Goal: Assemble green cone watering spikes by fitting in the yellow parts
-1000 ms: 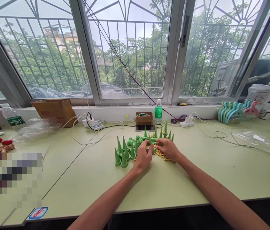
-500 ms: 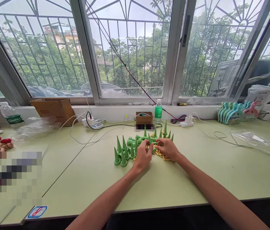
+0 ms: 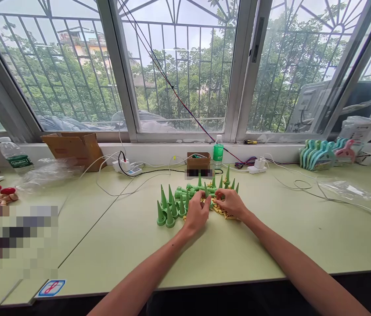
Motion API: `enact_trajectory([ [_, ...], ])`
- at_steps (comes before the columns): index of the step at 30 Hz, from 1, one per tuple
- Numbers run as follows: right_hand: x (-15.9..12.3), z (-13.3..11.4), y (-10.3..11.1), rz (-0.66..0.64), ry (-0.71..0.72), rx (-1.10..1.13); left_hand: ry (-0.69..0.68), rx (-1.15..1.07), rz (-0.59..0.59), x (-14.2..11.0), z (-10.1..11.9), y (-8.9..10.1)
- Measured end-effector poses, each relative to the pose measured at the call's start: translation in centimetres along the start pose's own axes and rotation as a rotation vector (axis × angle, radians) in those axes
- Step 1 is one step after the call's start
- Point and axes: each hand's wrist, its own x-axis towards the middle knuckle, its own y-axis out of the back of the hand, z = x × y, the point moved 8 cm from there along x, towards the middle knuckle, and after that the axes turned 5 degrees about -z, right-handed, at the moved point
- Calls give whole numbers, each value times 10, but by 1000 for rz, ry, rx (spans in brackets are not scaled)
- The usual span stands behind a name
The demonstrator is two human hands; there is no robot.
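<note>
My left hand (image 3: 197, 214) is closed around a green cone-shaped spike (image 3: 206, 192), which points upward between thumb and fingers. Close by on the right, my right hand (image 3: 232, 202) has its fingertips pinched together beside that spike; whatever they hold is too small to make out. Several more green spikes (image 3: 169, 217) stand on their round bases to the left. Other green pieces (image 3: 181, 192) lie on their sides behind my hands. Small yellow pieces (image 3: 221, 212) are heaped under and beside my right hand.
A small cardboard box (image 3: 198, 161) and a green-labelled bottle (image 3: 218, 151) stand behind the spikes. White cables and a power strip (image 3: 134, 170) run along the back of the table (image 3: 106, 250). Teal and pink plastic clips (image 3: 318, 156) are at the back right, a larger carton (image 3: 73, 151) back left.
Hardly anything differs. Both hands keep their places around the green spike, and the view has shifted very slightly.
</note>
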Motion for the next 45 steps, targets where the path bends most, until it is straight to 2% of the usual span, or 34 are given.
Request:
enact_trajectory([
  [8, 0, 0, 0, 2, -5, 34, 2, 0, -15, -1, 1, -1],
  [22, -2, -5, 10, 124, 28, 95, 7, 7, -11, 0, 2, 0],
  [30, -6, -23, 17, 212, 169, 110, 10, 1, -13, -1, 5, 0],
  [37, -13, -51, 13, 183, 328, 97, 22, 22, 18, 0, 4, 2],
  [45, -16, -54, 7, 155, 337, 180, 13, 18, 42, 0, 2, 4],
])
